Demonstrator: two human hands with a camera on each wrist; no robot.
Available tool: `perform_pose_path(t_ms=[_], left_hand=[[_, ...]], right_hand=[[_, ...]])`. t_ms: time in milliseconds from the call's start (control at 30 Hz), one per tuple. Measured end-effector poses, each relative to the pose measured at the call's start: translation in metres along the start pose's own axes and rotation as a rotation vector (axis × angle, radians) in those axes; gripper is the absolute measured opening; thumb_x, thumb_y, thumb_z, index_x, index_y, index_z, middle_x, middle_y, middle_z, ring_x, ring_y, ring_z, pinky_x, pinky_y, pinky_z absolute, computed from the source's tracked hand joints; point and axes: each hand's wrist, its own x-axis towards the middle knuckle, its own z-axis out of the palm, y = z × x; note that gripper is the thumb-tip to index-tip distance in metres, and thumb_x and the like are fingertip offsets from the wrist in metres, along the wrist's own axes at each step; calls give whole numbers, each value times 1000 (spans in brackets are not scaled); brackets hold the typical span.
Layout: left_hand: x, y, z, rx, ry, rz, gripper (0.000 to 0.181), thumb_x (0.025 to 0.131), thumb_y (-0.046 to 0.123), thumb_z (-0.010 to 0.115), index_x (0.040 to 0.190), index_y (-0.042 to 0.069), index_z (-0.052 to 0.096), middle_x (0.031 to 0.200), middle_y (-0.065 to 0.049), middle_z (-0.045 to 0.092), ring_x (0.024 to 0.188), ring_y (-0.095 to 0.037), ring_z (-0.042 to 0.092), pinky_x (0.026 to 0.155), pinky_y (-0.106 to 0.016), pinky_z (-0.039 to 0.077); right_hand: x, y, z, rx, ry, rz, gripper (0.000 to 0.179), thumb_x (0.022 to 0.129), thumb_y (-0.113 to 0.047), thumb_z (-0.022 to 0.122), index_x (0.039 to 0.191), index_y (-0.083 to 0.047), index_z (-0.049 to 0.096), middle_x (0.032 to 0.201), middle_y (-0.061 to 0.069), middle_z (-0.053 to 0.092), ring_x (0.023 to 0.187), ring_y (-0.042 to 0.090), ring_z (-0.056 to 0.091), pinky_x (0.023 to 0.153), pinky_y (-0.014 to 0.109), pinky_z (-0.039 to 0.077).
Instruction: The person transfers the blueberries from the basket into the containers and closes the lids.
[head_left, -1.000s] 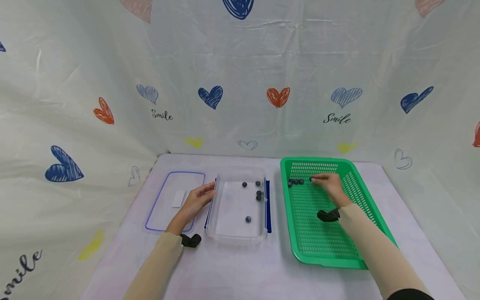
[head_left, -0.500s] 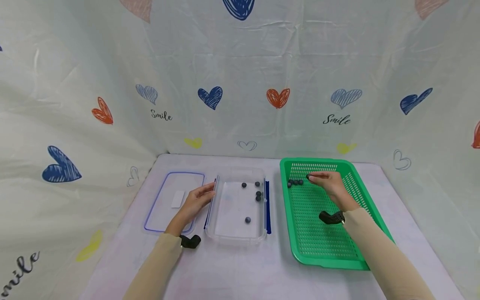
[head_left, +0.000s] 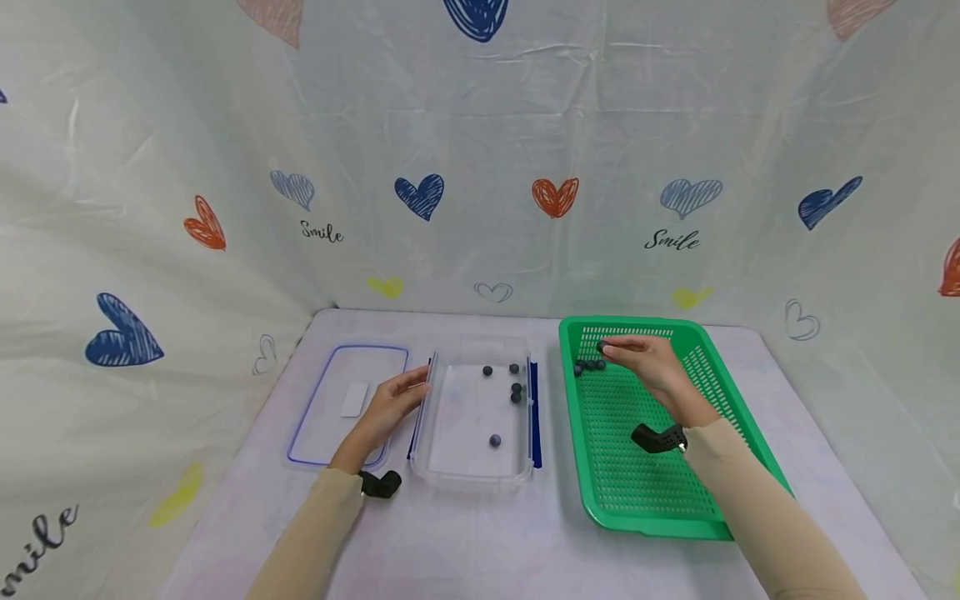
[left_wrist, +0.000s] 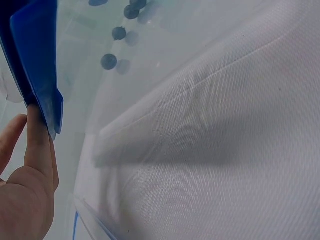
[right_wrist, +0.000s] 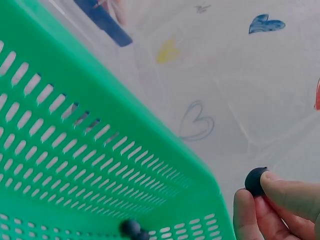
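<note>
My right hand (head_left: 656, 371) pinches a blueberry (right_wrist: 255, 181) between thumb and fingertips, over the far part of the green basket (head_left: 588, 492). Below it and to the left, several blueberries (head_left: 590, 365) sit against the basket's far left corner. My left hand (head_left: 390, 408) touches the left side of a clear plastic container (head_left: 468, 479), its fingers fairly straight. In the left wrist view, those fingers (left_wrist: 38, 135) lie against the container's blue side clip (left_wrist: 40, 55). Several blueberries (head_left: 495, 441) are scattered inside the container.
A clear lid with a blue seal (head_left: 306, 425) lies on the table left of the container, partly behind the left hand. Another blue clip (head_left: 536, 417) hangs open along the container's right side. A heart-printed sheet (head_left: 480, 125) backs the table (head_left: 480, 550).
My right hand has lifted the blueberry from low in the basket and carried it slightly left and up. The left hand stays at the container.
</note>
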Motion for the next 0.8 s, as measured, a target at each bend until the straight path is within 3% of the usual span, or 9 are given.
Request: perform_pose_path(t_ms=[167,300,500,667,800], left_hand=[[-1,2,0,11,7,-8,58,101,19,61,151,-1,39,152,-23,39,136,-32,42,107,-30,42],[0,1,1,-4,9,-16,57,102,16,60,151,-1,38,153,-23,38,137,-33,41,108,-31,42],[0,1,1,-17,11,-22,56,102,16,61,151,0,39,153,-22,38,137,-33,41,108,-32,41],[1,0,1,-12,17,-12,58,100,20,63,150,0,42,151,-21,42,135,-31,44,107,-30,43],[1,0,1,-24,17,7,57,100,17,63,149,-2,41,151,-22,41,134,-29,44,106,-27,44]], right_hand=[[-3,-8,8,10,-21,-8,51,98,-16,66,138,11,50,133,18,57,101,4,63,105,30,46],[-4,-13,14,18,-42,-6,51,98,-17,66,138,11,50,140,25,51,104,6,62,111,38,41],[-1,-20,25,42,-61,-3,48,98,-14,66,137,10,52,144,21,48,109,6,59,113,41,39],[3,-22,35,55,-71,-17,45,97,-9,66,136,12,53,129,13,61,103,8,64,103,33,49],[6,-22,43,80,-73,-22,43,96,-7,67,132,12,56,113,4,68,102,13,66,101,37,50]])
